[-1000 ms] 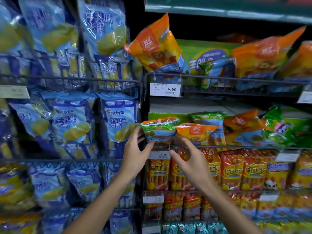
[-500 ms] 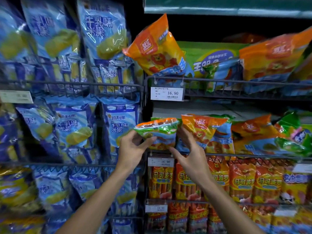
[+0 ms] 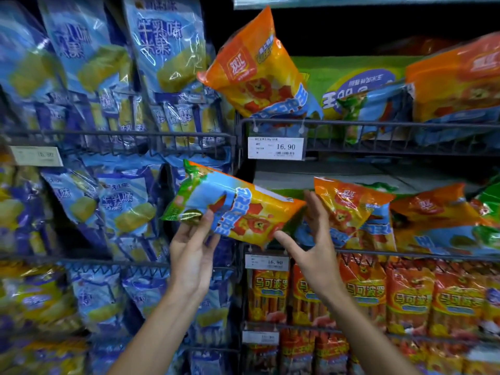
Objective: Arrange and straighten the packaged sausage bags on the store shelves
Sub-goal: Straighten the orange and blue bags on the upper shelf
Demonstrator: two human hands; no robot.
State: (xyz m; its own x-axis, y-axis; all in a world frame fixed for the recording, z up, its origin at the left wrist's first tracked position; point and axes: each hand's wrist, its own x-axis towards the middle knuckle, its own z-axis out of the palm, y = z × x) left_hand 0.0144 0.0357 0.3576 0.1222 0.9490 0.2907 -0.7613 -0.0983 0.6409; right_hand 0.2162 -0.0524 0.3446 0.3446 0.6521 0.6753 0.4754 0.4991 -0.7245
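A sausage bag, green at its left end and orange at its right, lies sideways in front of the middle shelf's left end. My left hand grips its lower left edge. My right hand holds its right end, thumb under the bag and fingers behind. Right of it, an orange sausage bag leans upright on the middle wire shelf. Another orange bag tilts over the upper shelf's rail.
Blue snack bags fill the wire racks on the left. Price tags reading 16.90 hang on the rails. Red-orange sausage packs stand in the lower shelf. More orange and green bags crowd the middle shelf to the right.
The green-and-orange bag has come out off the shelf's left end toward me and turned, so its printed front now faces me. Both hands shifted with it; the view moved closer.
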